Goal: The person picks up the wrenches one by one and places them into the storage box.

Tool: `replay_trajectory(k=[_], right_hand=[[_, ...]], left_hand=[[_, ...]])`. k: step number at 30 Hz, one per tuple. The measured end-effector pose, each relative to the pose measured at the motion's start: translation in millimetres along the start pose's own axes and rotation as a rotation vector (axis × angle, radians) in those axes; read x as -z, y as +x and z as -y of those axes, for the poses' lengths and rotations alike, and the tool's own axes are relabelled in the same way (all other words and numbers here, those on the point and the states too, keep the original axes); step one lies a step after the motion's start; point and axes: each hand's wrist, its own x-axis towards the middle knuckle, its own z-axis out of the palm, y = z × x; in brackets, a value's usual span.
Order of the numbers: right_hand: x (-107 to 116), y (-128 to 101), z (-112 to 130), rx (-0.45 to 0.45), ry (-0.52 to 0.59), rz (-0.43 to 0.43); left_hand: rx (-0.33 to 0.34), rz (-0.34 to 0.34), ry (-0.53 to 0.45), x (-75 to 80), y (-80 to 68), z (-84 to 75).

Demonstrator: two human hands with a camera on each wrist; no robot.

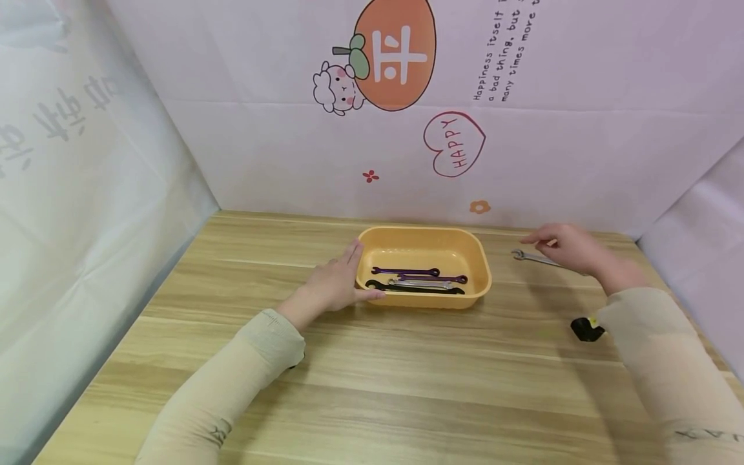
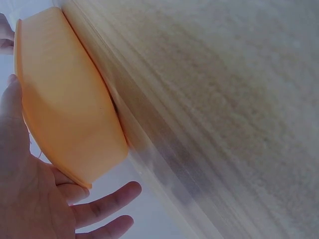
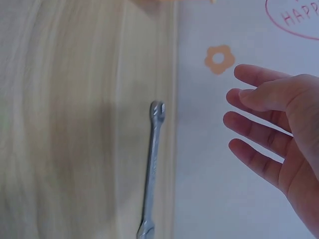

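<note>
- Left hand (image 1: 332,284): fingers straight and relaxed, resting against the left end of the orange tray (image 1: 478,258).
- Right hand (image 1: 569,248): fingers spread, holding nothing, hovering over the silver wrench (image 1: 531,258) on the wooden table (image 1: 407,387), right of the tray.
- The tray holds purple, silver and black wrenches (image 1: 415,281).

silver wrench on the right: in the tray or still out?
Out. The silver wrench lies flat on the table, right of the yellow tray, under the open right hand, which does not grip it.
</note>
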Motion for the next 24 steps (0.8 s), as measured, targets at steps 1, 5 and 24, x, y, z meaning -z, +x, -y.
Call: replay_trajectory(k=[1, 5, 24], right_hand=[[-1, -1, -2, -0.005, -0.003, 0.005], [-7, -5, -14, -0.025, -0.015, 0.036], [-26, -13, -47, -0.087, 0.011, 0.044]], left_hand=[[-0.001, 0.000, 0.000, 0.2, -0.3, -0.2], [-0.001, 0.006, -0.002, 0.5, -2.1, -0.5], [-0.007, -0.008, 0.005, 0.0, -1.2, -2.3]])
